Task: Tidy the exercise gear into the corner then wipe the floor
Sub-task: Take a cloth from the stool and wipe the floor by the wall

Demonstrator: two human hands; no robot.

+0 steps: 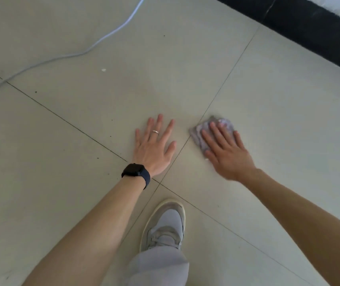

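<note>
We wipe: right hand (226, 148) flat, fingers straight, pressing cloth (212, 129) onto floor (82, 182) — cloth at 2 o'clock from braced, open left hand (154, 145); specks lie toward 9 o'clock.

I see pale tile floor (61, 162), thin dark lines crossing. On it: white cord (103, 38) far left, small gray cloth (197, 132), gray shoe (165, 226), left hand (153, 148) flat, few dark specks.
</note>
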